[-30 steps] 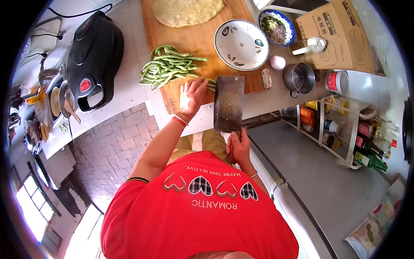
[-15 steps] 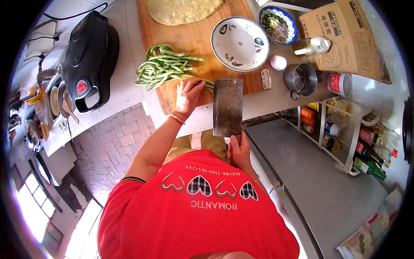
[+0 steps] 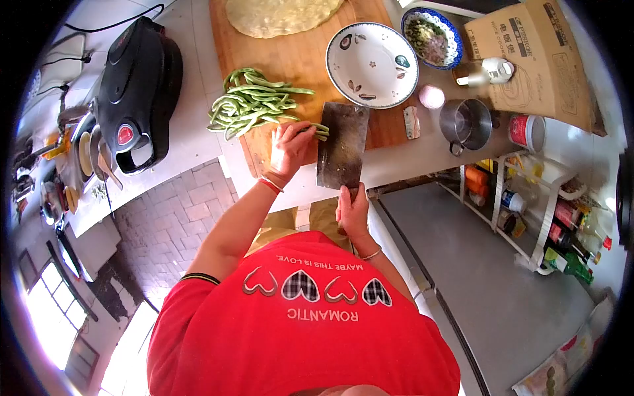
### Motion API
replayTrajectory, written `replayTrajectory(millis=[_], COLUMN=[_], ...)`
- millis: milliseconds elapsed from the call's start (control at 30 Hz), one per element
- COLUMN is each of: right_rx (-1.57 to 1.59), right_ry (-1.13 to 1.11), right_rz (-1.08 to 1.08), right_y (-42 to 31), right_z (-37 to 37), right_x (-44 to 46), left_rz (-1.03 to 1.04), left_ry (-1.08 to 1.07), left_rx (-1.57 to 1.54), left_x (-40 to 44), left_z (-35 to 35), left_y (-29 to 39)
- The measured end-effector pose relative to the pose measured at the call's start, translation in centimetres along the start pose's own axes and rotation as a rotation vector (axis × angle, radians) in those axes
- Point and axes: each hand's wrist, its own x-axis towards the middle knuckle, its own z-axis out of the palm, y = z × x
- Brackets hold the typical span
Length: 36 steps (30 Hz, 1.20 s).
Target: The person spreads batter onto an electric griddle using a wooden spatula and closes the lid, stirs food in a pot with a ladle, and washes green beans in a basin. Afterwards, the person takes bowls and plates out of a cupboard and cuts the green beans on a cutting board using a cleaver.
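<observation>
My left hand point(image 3: 289, 146) is closed over several green beans point(image 3: 321, 132) at the near edge of the wooden cutting board point(image 3: 389, 129). Their ends stick out to the right of my fingers. My right hand point(image 3: 352, 210) grips the handle end of a broad cleaver point(image 3: 342, 146), whose dark blade lies just right of the bean ends. A heap of long green beans point(image 3: 254, 102) rests on the board behind my left hand. Beyond the blade stands a white patterned bowl point(image 3: 373, 66) with nothing in it. Whether the blade touches the beans I cannot tell.
A flat round of dough point(image 3: 284, 13) lies at the board's far end. To the right are a blue-rimmed bowl of chopped ingredients point(image 3: 429, 39), a metal cup point(image 3: 465, 125) and a rice cooker box point(image 3: 528, 59). A black electric griddle point(image 3: 139, 92) sits at left.
The cleaver and my right hand have moved away from my body and slightly left, nearer the bean ends, and the blade is now tilted. My left hand stays on the beans.
</observation>
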Motion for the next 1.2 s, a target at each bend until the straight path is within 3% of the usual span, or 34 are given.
replayTrajectory(millis=[267,400,733,933,1133,1200], right_rx=[-0.013,-0.046,-0.046,-0.085,-0.29,-0.183], right_ry=[-0.011,0.118,-0.038,-0.022,0.04,0.039], right_rz=[-0.028,-0.145,-0.047,0.055,-0.158,-0.065], right_y=[-1.7,-2.0,-1.0,-1.5,0.9,1.0], right_z=[-0.1,-0.4,-0.8,-1.6,-0.3,0.8], right_x=[-1.0,-3.7,-5.5,-4.7,-2.6,-2.1], left_rz=[0.019,0.009,-0.04,-0.028,-0.004,-0.014], left_ry=[0.007,0.02,0.026,0.024,-0.01,-0.005], left_rx=[0.019,0.016,-0.021,-0.048,-0.054,-0.064], left_x=[-0.4,-0.4,-1.3,-1.4,-1.4,-1.4], left_z=[-0.5,-1.2,-1.6,-1.3,-1.3,-1.2], left_y=[0.4,1.1,-0.9,-1.2,-1.7,-1.8])
